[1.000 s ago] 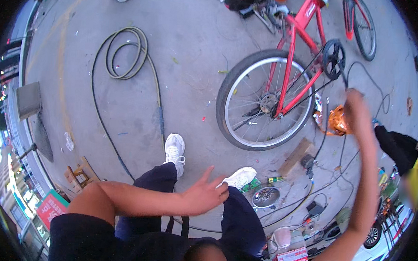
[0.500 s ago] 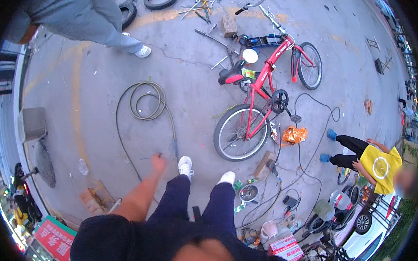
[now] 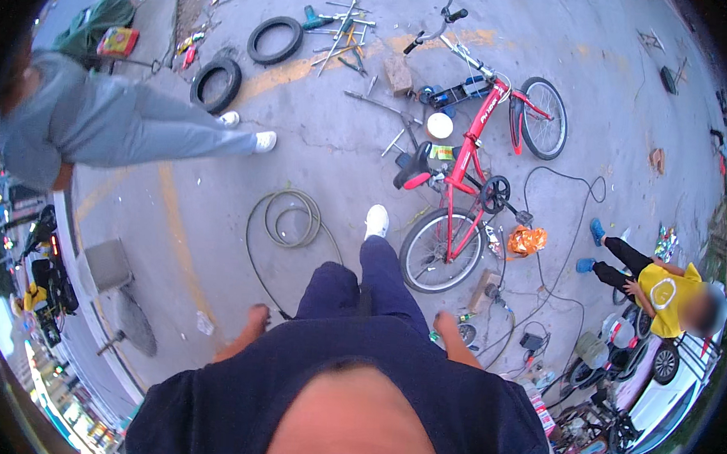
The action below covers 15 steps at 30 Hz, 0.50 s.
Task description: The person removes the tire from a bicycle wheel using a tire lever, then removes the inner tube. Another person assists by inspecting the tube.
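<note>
My left hand (image 3: pixel 257 315) hangs low at my left side, fingers curled in and nothing visible in them. The end of a coiled hose (image 3: pixel 285 241) lies on the ground close beyond it. On the other side, my right hand (image 3: pixel 449 325) hangs beside my hip, its fingers too small to make out. Ahead and to the right stands a red bicycle (image 3: pixel 468 154) with a black and red saddle (image 3: pixel 414 165). My right foot in a white shoe (image 3: pixel 377 221) is forward, between the hose and the rear wheel (image 3: pixel 442 249).
Two loose tires (image 3: pixel 275 41) and several hand tools (image 3: pixel 344 39) lie far ahead. A person in grey (image 3: pixel 106 119) stands at the left, and a person in a yellow shirt (image 3: pixel 664 296) at the right. An orange bag (image 3: pixel 527 241) and cables (image 3: pixel 546 279) lie right of the bicycle.
My right foot has come forward, and my right hand has come into view. My left hand has drawn back toward my side. The person in grey shows more fully.
</note>
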Available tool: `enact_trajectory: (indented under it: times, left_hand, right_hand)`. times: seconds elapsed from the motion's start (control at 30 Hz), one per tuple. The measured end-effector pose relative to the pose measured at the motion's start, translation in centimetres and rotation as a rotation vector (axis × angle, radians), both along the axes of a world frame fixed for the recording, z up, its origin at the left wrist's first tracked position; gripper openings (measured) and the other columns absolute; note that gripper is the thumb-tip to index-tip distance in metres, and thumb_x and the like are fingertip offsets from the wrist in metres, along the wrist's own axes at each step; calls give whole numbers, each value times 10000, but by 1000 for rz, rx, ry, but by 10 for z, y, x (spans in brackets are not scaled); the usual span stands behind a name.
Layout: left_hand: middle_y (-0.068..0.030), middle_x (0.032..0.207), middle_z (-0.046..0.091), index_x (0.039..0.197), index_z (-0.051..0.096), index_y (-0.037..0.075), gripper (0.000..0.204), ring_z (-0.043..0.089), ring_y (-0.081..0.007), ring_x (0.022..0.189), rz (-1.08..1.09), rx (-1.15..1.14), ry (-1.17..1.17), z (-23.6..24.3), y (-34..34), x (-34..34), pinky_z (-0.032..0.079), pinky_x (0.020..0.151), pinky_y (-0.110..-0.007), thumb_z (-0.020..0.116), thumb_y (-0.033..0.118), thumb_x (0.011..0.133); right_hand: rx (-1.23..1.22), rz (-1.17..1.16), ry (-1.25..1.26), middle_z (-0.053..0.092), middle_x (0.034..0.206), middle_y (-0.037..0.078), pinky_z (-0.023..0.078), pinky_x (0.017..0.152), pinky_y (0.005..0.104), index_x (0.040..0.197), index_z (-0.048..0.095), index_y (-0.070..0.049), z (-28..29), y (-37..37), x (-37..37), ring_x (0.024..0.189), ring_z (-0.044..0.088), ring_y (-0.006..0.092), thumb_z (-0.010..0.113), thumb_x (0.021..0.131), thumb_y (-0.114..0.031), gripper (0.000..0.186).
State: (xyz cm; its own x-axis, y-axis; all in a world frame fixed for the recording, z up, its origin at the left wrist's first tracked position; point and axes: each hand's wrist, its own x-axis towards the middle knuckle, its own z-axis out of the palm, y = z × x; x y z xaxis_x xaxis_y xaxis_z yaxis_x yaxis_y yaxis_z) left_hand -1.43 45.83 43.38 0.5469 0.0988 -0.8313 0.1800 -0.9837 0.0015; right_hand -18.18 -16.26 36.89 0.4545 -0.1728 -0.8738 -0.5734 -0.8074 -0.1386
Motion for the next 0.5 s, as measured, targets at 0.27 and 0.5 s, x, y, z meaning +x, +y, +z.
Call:
enact_trajectory:
  times: [0.27, 0.5]
  left_hand:
    - [-145, 929, 616, 1259, 435, 9, 476, 614, -258, 880, 1214, -622, -50, 73, -106, 251, 480, 754, -348, 540, 150, 817]
    - [-183, 1016, 593, 1237, 436, -31, 399, 607, -279, 934, 1199, -940, 157, 65, -136, 435, 485, 790, -343, 487, 160, 892]
  right_hand:
    - [204, -279, -610, 625, 818, 166, 495, 671, 350, 1052, 576, 3, 71, 21, 374, 745, 635, 242, 482, 843, -127, 263]
    - [400, -967, -343, 606, 754, 103, 487, 569, 282, 1084, 546, 20, 74, 39, 478, 633, 599, 172, 437, 872, -88, 261]
